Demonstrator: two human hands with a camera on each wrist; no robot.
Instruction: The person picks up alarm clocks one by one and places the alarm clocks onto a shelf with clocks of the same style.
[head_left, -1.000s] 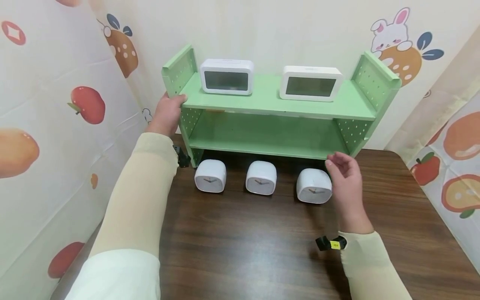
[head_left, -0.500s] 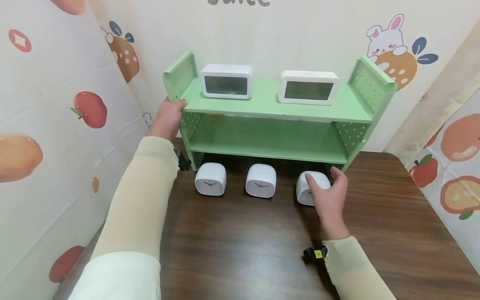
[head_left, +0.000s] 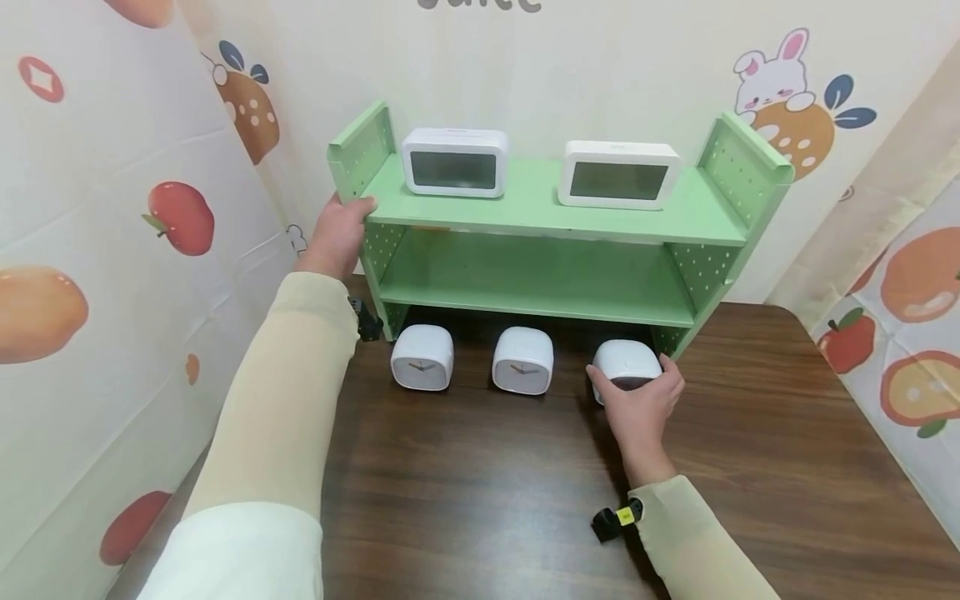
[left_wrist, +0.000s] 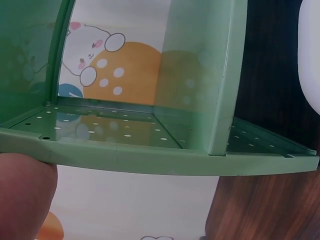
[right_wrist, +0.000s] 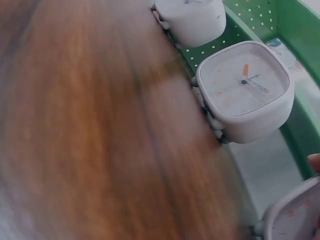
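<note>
Two cream sleeves (head_left: 697,542) enter our view from the lower edge, the right one ending at a black wrist camera (head_left: 618,518) with a yellow label. Around that forearm we see wood-grain tabletop (head_left: 480,500), spreading before the clocks and rightward to a rounded far corner. Thumb and fingers of the right hand (head_left: 637,408) clasp the sides of the right-hand analog clock (head_left: 624,357), at the row's end; whether it bears on the wood, we cannot tell. Just behind it stands the right foot (head_left: 667,337) of a green two-tier rack (head_left: 536,223), close to the fingers. Well apart to the left we find the middle analog clock (head_left: 522,360) and the left analog clock (head_left: 422,358), wood showing between. Higher up, the left hand (head_left: 335,233) grips the rack's left side, thumb over its front edge. We look into an open-fronted lower shelf (head_left: 525,279) between perforated panels; the upper shelf (head_left: 532,196) carries two white digital clocks (head_left: 455,162), standing well apart. Beyond hangs a fruit-and-rabbit curtain (head_left: 600,75).
</note>
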